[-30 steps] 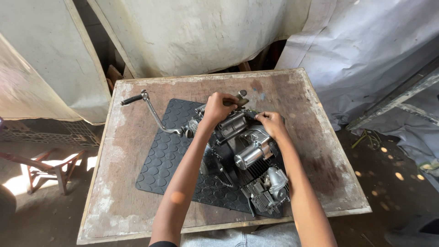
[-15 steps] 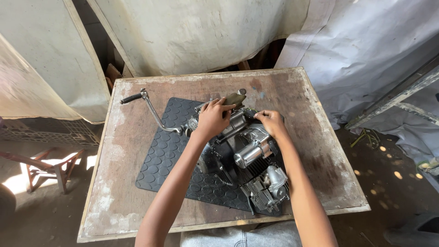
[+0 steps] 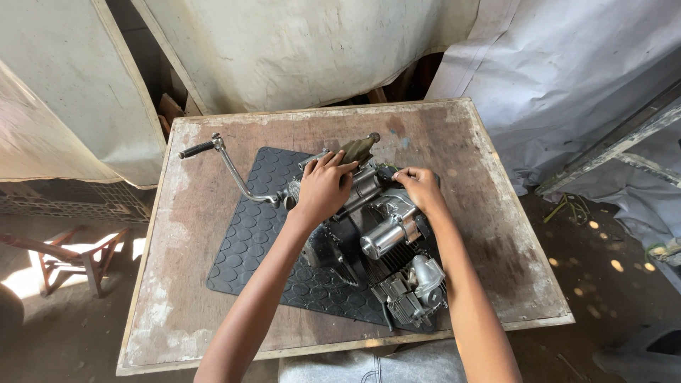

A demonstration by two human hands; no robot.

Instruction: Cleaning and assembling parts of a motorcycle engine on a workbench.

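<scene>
A small motorcycle engine (image 3: pixel 383 248) lies on a black studded rubber mat (image 3: pixel 248 241) on a worn wooden table (image 3: pixel 489 234). Its bent kick-start lever (image 3: pixel 230 167) sticks out to the far left, ending in a black rubber grip. My left hand (image 3: pixel 323 188) lies palm down on the engine's far left top, fingers spread over the casing. My right hand (image 3: pixel 421 186) rests on the far right top of the engine, fingers curled onto the metal. A silver cylindrical starter motor (image 3: pixel 386 236) sits between my forearms. The finned cylinder head (image 3: pixel 415 291) points toward me.
Pale boards (image 3: pixel 298 50) lean behind the table, and a grey tarpaulin (image 3: pixel 582 78) hangs at the right. A small wooden stool frame (image 3: pixel 71 259) stands on the dirt floor at the left. A dark crate (image 3: pixel 78 202) lies below the left board.
My left hand has slid from the far top of the engine down and left onto the casing, uncovering a bronze-coloured part at the far end. My right hand has barely moved.
</scene>
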